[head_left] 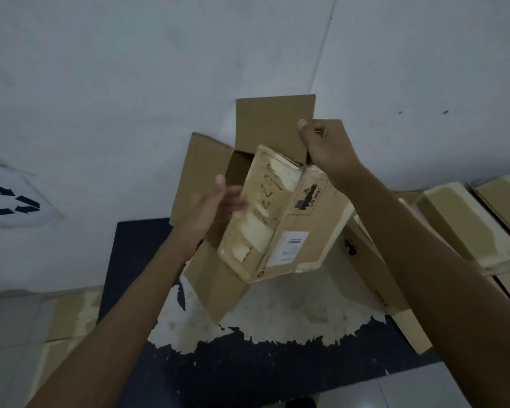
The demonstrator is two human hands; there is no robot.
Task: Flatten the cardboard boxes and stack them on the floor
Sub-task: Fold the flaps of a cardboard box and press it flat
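I hold a brown cardboard box [295, 219] up in front of the white wall, its flaps spread open. It bears torn tape, handwriting, a white label and a UN 3481 mark. My right hand [324, 148] grips the top right flap, thumb on the near face. My left hand [215, 207] is blurred, fingers straight, reaching into the open left side of the box against the taped panel.
A dark mat with a worn white patch [271, 319] lies below. Several more cardboard boxes [460, 225] sit at the right along the wall. Flattened cardboard [68, 313] lies on the tiled floor at left. A recycling sign [9, 201] hangs on the wall.
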